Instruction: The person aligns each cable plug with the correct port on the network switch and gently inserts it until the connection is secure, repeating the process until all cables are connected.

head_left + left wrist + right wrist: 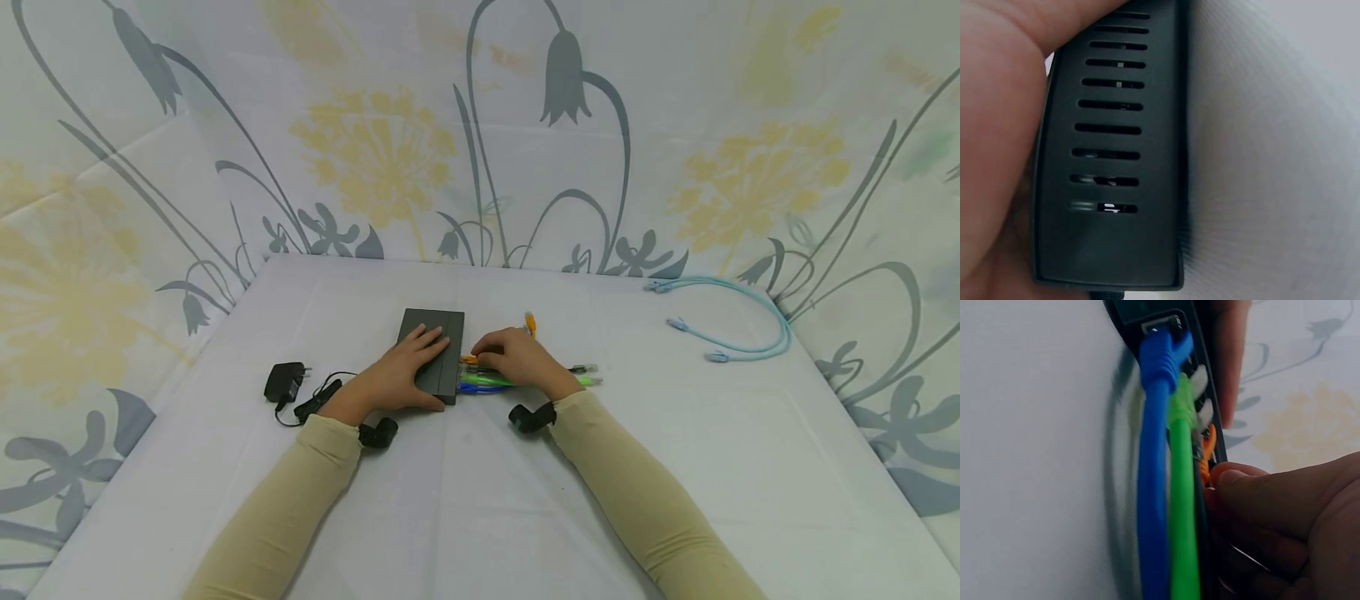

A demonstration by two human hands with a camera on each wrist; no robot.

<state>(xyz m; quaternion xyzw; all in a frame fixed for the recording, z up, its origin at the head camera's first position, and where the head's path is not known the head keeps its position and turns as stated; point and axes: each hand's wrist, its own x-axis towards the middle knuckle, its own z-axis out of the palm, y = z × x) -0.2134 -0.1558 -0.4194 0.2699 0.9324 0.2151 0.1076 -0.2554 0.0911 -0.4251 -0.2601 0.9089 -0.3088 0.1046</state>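
The right hand (517,357) pinches the orange cable (1206,470) between thumb and fingers, right at its plug, up against the port side of the dark box (452,354); how deep that plug sits cannot be told. The left hand (393,377) rests on the box with its fingers spread over the top and its thumb by the near end. A row of vent slots shows on the box's side in the left wrist view.

Beside the orange plug, toward the front edge of the worktop (480,508), come a black cable (581,368), a green cable (1182,481) and a blue cable (1154,431), all running from the ports. An orange end stands out beyond the right hand.

The box lies nearer the worktop's back edge than its front. The power adapter (284,382) sits toward the left edge, its black cord beside it. Near the back right corner, pale blue cabling (784,329) curves along the right edge. Behind hangs a flowered cloth (566,75).
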